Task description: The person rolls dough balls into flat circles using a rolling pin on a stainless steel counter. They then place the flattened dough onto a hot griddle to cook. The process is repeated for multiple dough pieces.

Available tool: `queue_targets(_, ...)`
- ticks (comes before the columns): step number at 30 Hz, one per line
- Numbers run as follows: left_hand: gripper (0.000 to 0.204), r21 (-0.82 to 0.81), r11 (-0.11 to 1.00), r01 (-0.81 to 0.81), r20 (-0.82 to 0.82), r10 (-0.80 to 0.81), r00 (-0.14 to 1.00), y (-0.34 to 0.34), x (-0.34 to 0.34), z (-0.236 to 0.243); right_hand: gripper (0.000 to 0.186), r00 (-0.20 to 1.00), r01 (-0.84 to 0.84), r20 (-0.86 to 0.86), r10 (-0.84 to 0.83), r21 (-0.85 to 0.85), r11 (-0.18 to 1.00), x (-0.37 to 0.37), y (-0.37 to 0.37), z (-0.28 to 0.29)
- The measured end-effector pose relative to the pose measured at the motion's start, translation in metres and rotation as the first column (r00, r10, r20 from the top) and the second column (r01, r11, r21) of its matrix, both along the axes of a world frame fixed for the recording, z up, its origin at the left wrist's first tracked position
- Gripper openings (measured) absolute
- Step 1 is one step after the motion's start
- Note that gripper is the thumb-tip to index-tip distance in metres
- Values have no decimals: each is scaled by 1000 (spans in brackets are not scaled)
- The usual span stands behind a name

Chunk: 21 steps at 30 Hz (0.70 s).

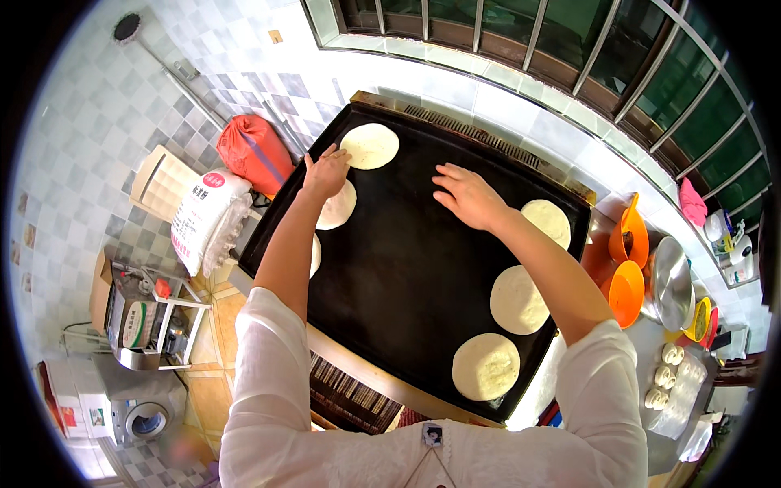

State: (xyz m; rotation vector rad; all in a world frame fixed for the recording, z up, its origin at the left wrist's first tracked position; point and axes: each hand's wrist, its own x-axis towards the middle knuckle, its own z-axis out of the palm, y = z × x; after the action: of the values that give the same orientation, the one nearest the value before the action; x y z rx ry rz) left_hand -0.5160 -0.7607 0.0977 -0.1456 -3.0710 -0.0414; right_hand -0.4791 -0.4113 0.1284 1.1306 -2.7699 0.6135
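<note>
On the black griddle [399, 252], the left hand [327, 173], unclenched, touches flatbread [376, 146] at eleven o'clock; right hand [472, 198] hovers released toward one.

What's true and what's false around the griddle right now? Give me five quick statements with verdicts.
1. Six pale dough rounds show on the black griddle. True.
2. The left hand is at the edge of the round near the griddle's far left corner. True.
3. Both hands hold dough rounds. False: the right hand is open over bare griddle surface.
4. A red bag is left of the griddle. True.
5. An orange bowl stands among the rounds. False: the orange bowl is off the griddle, to its right.
</note>
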Motion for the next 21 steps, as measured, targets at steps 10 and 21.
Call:
queue_targets(10, 38, 77, 989, -129, -199, 142, 970, -22, 0, -3, 36, 926, 309, 258, -275, -100, 946, 227, 143, 80)
queue_targets(21, 49, 52, 765, 642, -763, -385, 520, 267, 64, 145, 39, 218, 976, 78, -973, -24, 217, 503, 418, -18)
